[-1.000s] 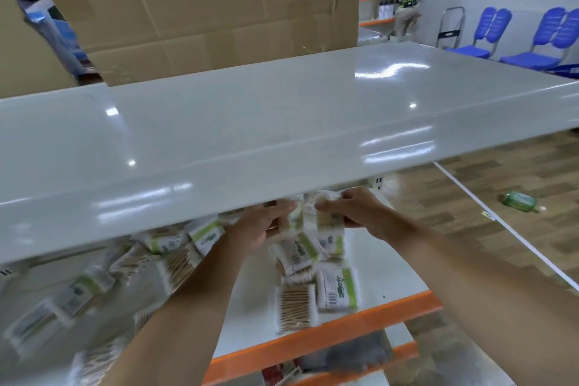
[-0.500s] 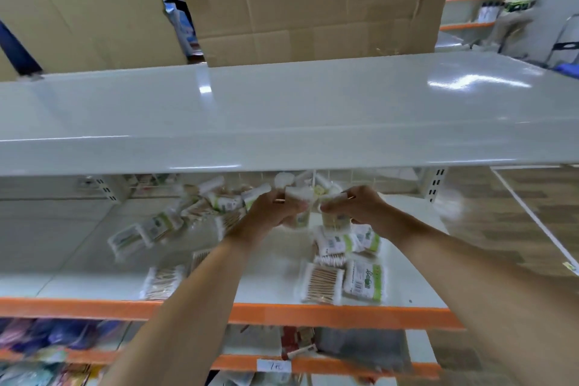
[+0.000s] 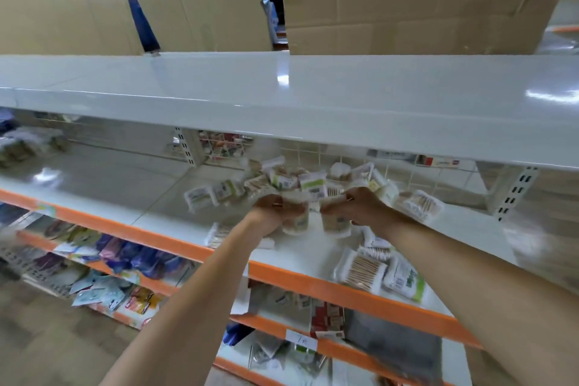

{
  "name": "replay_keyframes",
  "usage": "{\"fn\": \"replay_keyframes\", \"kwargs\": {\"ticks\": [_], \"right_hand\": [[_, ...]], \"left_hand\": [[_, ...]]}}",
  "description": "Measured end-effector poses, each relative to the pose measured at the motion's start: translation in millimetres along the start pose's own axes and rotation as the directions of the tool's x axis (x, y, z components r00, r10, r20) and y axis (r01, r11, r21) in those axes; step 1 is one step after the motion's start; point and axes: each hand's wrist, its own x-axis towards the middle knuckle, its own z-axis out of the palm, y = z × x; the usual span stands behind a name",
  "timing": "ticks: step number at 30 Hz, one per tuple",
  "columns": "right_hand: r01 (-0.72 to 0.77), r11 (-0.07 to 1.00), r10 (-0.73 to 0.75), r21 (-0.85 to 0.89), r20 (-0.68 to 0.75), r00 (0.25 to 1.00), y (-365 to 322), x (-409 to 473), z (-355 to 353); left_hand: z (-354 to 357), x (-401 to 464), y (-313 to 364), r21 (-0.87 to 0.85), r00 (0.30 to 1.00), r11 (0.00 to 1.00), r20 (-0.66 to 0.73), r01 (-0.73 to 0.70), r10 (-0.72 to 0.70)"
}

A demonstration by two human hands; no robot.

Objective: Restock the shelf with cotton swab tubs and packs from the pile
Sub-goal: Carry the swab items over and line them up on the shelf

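Orange shelf edge point(image 3: 175, 243) w/ tubs point(image 3: 296, 222), prob.

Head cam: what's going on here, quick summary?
A person is restocking a shelf with cotton swabs. The left hand grips one tub and the right hand grips another tub, both held just above the shelf in front of the pile. Flat packs lie near the orange front edge.
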Motion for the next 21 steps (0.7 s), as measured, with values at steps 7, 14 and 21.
{"fn": "replay_keyframes", "kwargs": {"ticks": [7, 14, 21], "right_hand": [[0.044, 0.997, -0.040, -0.066, 0.065, 0.997, -26, 19, 49], [0.065, 0.996, -0.054, -0.064, 0.165, 0.985, -66, 40, 115], [0.125, 0.987, -0.092, -0.100, 0.287, 0.954, -108, 56, 193]], "left_hand": [[-51, -18, -30, -0.052, 0.987, 0.998, -0.157, 0.035, -0.042], [-122, -24, -52, -0.139, 0.979, 0.988, -0.184, 0.068, -0.093], [-198, -33, -76, -0.157, 0.966, 0.984, -0.230, 0.079, -0.115]]}}
